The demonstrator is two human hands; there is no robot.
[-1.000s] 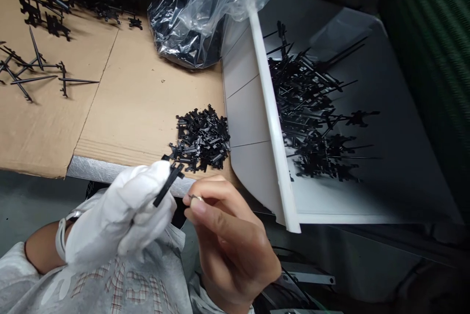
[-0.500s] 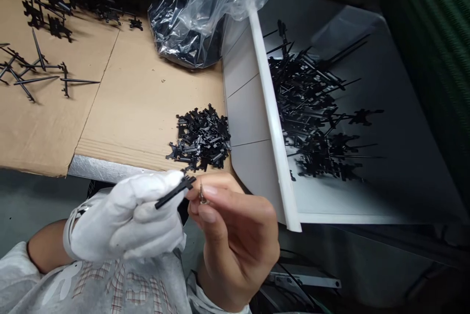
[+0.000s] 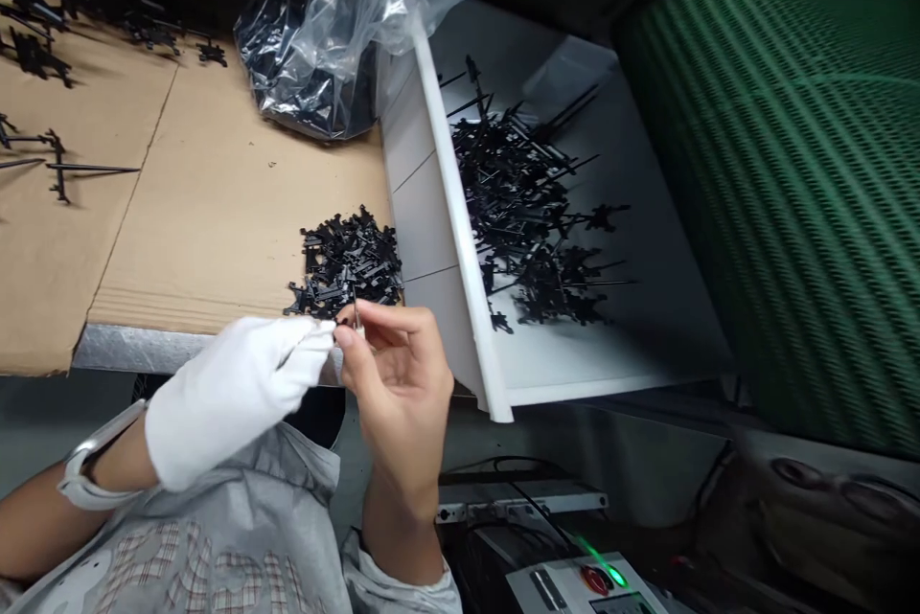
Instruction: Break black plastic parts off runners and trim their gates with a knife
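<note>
In a white glove, my left hand pinches a small black plastic part, mostly hidden behind the fingertips. My bare right hand meets it, thumb and fingertips closed on a thin metal pin that points up. Both hands are in front of the table edge, fingertips nearly touching. Just beyond them a heap of small black plastic parts lies on the cardboard, against the white bin.
A white bin on the right holds many black parts with long thin rods. Behind stands a clear plastic bag with dark contents. More black rod parts lie on the cardboard. A control box with a red button sits lower right.
The view has swung to the right, bringing green mesh and the control box in. My left hand has rolled over, hiding most of the black part; the fingertips of both hands are closer together.
</note>
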